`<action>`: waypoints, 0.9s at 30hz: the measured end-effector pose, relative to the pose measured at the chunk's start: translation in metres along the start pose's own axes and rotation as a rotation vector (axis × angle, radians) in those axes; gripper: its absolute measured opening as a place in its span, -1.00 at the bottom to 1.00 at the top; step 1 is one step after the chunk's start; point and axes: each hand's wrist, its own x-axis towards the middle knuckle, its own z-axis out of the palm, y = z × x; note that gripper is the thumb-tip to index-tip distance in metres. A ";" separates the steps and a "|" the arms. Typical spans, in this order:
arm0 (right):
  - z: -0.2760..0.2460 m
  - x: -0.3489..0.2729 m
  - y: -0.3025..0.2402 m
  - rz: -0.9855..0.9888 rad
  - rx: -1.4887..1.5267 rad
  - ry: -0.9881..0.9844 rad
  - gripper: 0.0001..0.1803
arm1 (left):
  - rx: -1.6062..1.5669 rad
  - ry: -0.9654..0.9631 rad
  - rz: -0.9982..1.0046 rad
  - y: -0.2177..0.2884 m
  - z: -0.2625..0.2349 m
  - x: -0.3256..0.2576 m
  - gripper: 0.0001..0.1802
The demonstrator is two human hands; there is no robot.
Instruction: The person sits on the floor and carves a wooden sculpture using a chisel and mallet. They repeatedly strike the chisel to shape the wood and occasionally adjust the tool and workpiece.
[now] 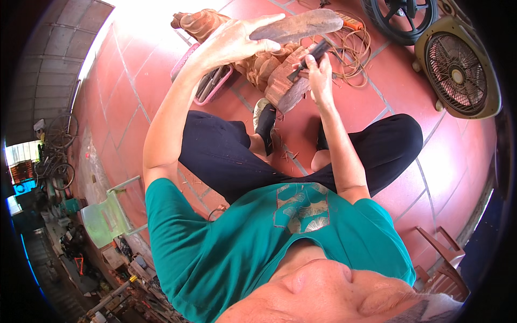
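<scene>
My left hand is raised over the work, thumb and fingers gripping a flat, round-ended wooden mallet. To its right, my right hand is closed around a dark chisel, which slants down to the left. Beneath both hands a carved brown wood piece lies on the floor, reaching toward the far left, with its near end close to my feet. Part of the carving is hidden by my left hand and the mallet. Whether the chisel touches the wood, I cannot tell.
A pink case with several tools lies left of the carving. An orange cable coils at the right, near a box fan and a black wheel. Wood chips dot the tiled floor. A green chair stands left.
</scene>
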 end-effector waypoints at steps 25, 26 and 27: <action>0.016 0.005 -0.004 -0.166 -0.186 -0.097 -0.84 | -0.154 0.351 0.199 0.028 -0.038 -0.008 -0.24; 0.017 0.006 -0.002 -0.184 -0.126 -0.091 -0.83 | -0.154 0.390 0.238 0.024 -0.036 -0.007 -0.24; 0.015 0.006 -0.002 -0.181 -0.162 -0.092 -0.82 | -0.125 0.403 0.253 0.022 -0.034 -0.005 -0.24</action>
